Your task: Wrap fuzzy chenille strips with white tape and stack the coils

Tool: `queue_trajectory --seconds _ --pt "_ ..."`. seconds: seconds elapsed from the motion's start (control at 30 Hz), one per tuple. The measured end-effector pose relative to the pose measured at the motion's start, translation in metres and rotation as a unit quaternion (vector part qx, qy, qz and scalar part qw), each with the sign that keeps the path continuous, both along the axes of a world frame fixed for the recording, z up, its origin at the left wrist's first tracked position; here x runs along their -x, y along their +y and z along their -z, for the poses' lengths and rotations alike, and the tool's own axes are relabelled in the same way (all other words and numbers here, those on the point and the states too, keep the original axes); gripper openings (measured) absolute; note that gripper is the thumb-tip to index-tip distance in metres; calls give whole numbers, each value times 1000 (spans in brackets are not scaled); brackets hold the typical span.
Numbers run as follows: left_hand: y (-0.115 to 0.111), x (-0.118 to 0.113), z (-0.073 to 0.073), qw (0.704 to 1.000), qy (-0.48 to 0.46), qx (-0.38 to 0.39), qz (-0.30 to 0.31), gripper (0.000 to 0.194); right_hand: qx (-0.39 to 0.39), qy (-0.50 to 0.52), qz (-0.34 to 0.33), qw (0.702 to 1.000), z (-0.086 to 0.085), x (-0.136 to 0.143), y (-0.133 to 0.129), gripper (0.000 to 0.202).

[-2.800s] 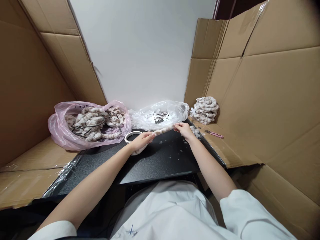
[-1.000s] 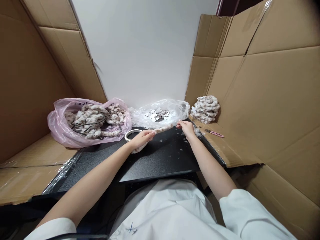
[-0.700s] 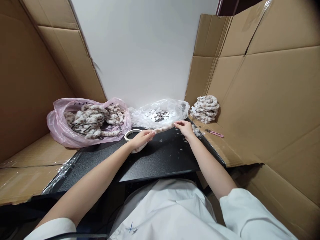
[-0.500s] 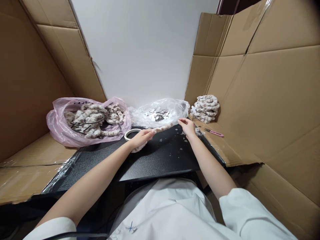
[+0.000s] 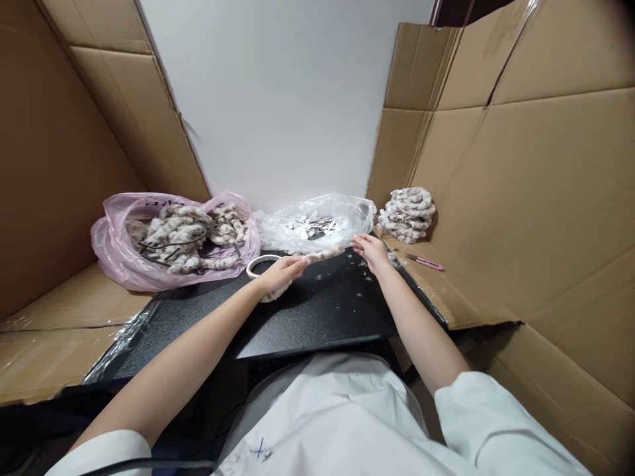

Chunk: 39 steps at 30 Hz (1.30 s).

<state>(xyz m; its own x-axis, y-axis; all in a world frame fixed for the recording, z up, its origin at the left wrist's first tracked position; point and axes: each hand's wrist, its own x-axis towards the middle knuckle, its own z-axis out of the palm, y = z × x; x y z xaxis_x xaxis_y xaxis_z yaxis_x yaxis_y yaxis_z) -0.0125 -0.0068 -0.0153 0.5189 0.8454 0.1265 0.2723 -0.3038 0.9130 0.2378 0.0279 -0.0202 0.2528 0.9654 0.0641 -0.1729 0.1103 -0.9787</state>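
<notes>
My left hand [image 5: 284,272] is closed around a fluffy white-and-brown fabric strip [image 5: 325,254]. One end of the strip sticks out to the right, and another part hangs below the hand near the table. Just beyond that end is my right hand [image 5: 370,250], its fingers apart and away from the strip, with nothing visible in them. A roll of white tape [image 5: 255,266] lies by my left hand. Behind my hands is a clear plastic bag [image 5: 278,228] with many small white pieces on it.
A pink plastic bag [image 5: 112,254] at the left holds fluffy strips and dark cords. At the right, a stack of fluffy coils [image 5: 409,215] stands near a pink-handled cutter [image 5: 427,264]. Bits of fluff dot the black table [image 5: 307,324]. Cardboard walls [image 5: 546,198] rise on both sides.
My right hand has let go of the strip's end and its fingers have spread. The strip's free end has dropped slightly. My left hand has stayed in place.
</notes>
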Motion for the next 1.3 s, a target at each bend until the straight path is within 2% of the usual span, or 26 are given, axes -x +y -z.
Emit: queue_trajectory --seconds 0.07,0.13,0.2,0.3,0.37,0.43,0.47,0.53,0.57,0.63,0.7,0.77,0.87,1.0,1.13,1.23,1.3 --pt "1 0 1 1000 2 1 0 52 7 -11 -94 995 0 7 -5 15" --pt "1 1 1 1000 4 -1 2 52 7 -18 -143 989 0 11 -8 19" --pt "2 1 2 1000 5 -3 3 52 -3 -7 -94 996 -2 10 -7 17" --pt "2 1 2 1000 -3 -4 -5 52 -14 22 62 998 -4 -2 0 9" --pt "3 1 2 999 -26 -19 -28 52 -27 -15 128 991 -5 -5 2 4" --pt "6 2 2 995 -59 -48 -71 50 -68 -131 121 982 -4 3 -6 8" --pt "8 4 2 990 -75 -63 -97 49 -98 -209 87 969 -4 13 -13 11" --pt "13 8 3 979 -110 -86 -150 46 -163 -365 -31 916 -1 41 -34 20" --pt "16 10 3 972 -131 -91 -171 45 -197 -424 -121 876 1 57 -46 26" --pt "21 13 4 960 -177 -94 -197 43 -251 -524 -284 763 5 87 -70 50" --pt "24 16 5 952 -212 -94 -202 42 -247 -586 -362 682 11 106 -87 69" --pt "26 17 7 950 -225 -91 -197 42 -232 -620 -386 642 15 110 -94 76" --pt "27 17 9 953 -219 -76 -195 41 -199 -647 -368 638 17 88 -86 77" --pt "27 16 12 954 -217 -66 -196 40 -113 -683 -306 654 16 25 -59 74" --pt "28 17 11 952 -217 -73 -202 39 -32 -708 -253 658 13 -37 -40 72" --pt "28 18 10 952 -213 -80 -206 39 3 -707 -226 670 7 -50 -42 71" --pt "28 18 10 951 -211 -79 -213 39 -25 -687 -240 685 2 -34 -53 72"
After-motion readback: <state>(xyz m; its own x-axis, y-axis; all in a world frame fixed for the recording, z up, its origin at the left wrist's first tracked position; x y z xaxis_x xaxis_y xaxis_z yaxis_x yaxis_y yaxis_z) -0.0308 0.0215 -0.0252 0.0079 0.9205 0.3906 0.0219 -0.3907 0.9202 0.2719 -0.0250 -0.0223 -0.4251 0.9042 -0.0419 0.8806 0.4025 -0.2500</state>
